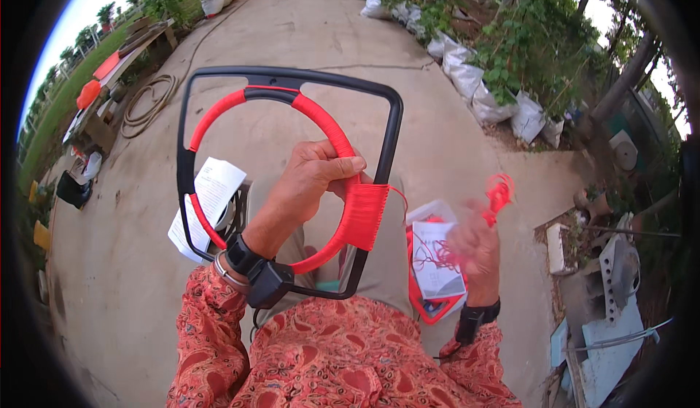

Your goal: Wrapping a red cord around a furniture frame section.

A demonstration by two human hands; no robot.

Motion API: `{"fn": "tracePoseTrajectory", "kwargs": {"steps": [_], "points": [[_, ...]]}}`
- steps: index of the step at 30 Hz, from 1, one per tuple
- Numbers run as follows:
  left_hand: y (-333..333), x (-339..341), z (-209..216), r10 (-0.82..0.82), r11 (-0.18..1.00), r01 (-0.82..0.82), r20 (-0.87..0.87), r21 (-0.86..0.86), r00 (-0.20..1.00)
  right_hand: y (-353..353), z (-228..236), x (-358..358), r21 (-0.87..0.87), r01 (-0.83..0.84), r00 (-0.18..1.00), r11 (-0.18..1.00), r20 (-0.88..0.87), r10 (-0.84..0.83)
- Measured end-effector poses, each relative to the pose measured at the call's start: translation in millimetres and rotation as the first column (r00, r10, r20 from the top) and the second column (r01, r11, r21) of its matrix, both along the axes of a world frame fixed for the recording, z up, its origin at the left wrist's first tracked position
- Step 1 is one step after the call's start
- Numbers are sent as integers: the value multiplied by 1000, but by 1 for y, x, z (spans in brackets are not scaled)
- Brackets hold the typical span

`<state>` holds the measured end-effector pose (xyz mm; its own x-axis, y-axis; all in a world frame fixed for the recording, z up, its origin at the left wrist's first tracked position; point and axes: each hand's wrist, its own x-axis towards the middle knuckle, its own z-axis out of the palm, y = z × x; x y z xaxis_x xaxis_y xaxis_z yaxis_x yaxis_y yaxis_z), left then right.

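A black squarish frame (394, 120) with a round inner ring (271, 93) is held up over my lap. Red cord (366, 217) is wound tightly around much of the ring, and at the right it also spans to the outer bar in a wide band. My left hand (310, 178) is closed on the ring just above that band, thumb on top. My right hand (475, 247), smeared by motion, is off to the right, closed around a loose bundle of red cord (499, 195). A thin strand leaves the band's upper right corner; its path to the bundle is unclear.
Printed paper (211, 193) lies by my left knee on a dark item. Near my right knee is a red and white package (419, 298) under another sheet. White sacks (467, 80) line the right side; a coiled hose (149, 105) and bench (95, 127) stand left. Scrap panels (609, 350) lie right.
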<state>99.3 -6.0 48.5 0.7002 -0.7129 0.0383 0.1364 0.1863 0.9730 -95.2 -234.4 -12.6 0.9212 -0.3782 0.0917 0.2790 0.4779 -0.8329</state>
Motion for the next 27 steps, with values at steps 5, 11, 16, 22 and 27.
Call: {"fn": "tracePoseTrajectory", "kwargs": {"steps": [5,11,16,22,27], "points": [[-7,-4,-66,25,990,-6,-142,138,990,61,-21,34,-64,-168,942,984,-303,141],[-13,-14,-90,17,991,25,-303,135,953,72,-51,41,-25,-149,909,988,-397,127],[-15,-12,-107,8,998,17,-376,64,926,72,-61,40,-17,-187,911,982,-377,167],[-35,0,-85,-195,957,14,-605,-290,772,75,-52,42,-111,-179,922,978,-365,127],[-47,14,-94,-353,896,112,-537,-430,766,76,-57,38,-139,-173,918,975,-383,108]]}}
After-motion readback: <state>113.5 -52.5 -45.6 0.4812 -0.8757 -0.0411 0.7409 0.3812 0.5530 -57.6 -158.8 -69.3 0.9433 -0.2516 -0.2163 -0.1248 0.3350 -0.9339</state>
